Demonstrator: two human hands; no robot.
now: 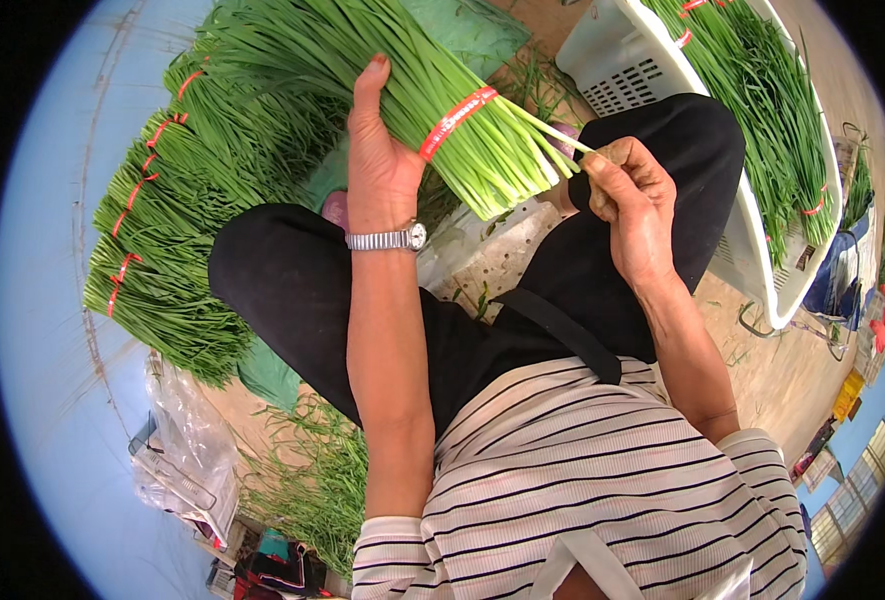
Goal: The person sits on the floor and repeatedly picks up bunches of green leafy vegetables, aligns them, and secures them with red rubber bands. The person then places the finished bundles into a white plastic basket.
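Note:
My left hand (384, 154), with a wristwatch (417, 235) at the wrist, grips a bundle of long green garlic chives (487, 169) from below, thumb over the leaves. A red printed band (457, 121) wraps the bundle near its pale cut ends, which point towards my right hand (628, 184). Between thumb and fingers, that hand pinches the end of one pale stalk (562, 138) that sticks out past the others. The far leaves run out of view at the top.
Red-banded chive bundles (180, 225) are stacked along the blue wall at left, partly over green plastic sheeting (270, 375). A white plastic crate (769, 292) with more bundles stands at right. Loose leaves (307, 480) and a clear plastic bag (187, 427) lie at lower left.

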